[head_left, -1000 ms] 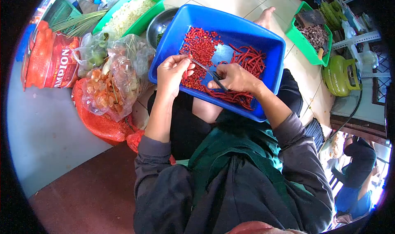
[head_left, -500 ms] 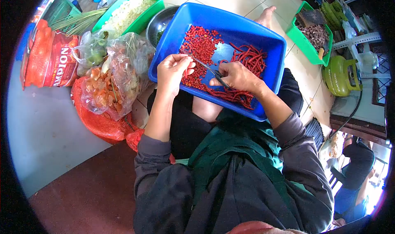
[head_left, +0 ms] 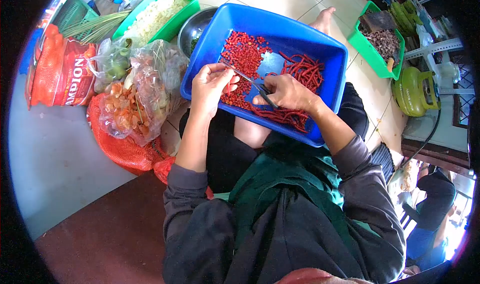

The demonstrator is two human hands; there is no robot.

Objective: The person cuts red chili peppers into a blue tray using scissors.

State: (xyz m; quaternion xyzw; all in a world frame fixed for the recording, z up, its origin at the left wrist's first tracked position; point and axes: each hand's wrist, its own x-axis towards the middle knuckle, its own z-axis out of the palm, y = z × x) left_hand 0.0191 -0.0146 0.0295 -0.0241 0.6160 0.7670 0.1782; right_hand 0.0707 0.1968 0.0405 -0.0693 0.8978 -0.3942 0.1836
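Observation:
A blue basin (head_left: 327, 44) rests across my lap. Cut red chili pieces (head_left: 245, 51) lie in its left part, and long whole red chilies (head_left: 306, 74) in its right part and along the near side. My right hand (head_left: 287, 93) is closed round the handles of scissors (head_left: 247, 78), whose blades point left to my other hand's fingertips. My left hand (head_left: 212, 88) pinches a red chili (head_left: 228, 88) at the blades, over the basin's left side; most of that chili is hidden by the fingers.
Left: a metal bowl (head_left: 195, 29), a green tray of chopped pale pieces (head_left: 157, 14), plastic bags (head_left: 135, 104) and a red net sack (head_left: 117, 146). Right: a green tub (head_left: 372, 49) and a green gas cylinder (head_left: 412, 91). Another person (head_left: 435, 204) is at the lower right.
Both hands stay nearly in place over the basin. The scissor blades and the fingers of my left hand have shifted slightly.

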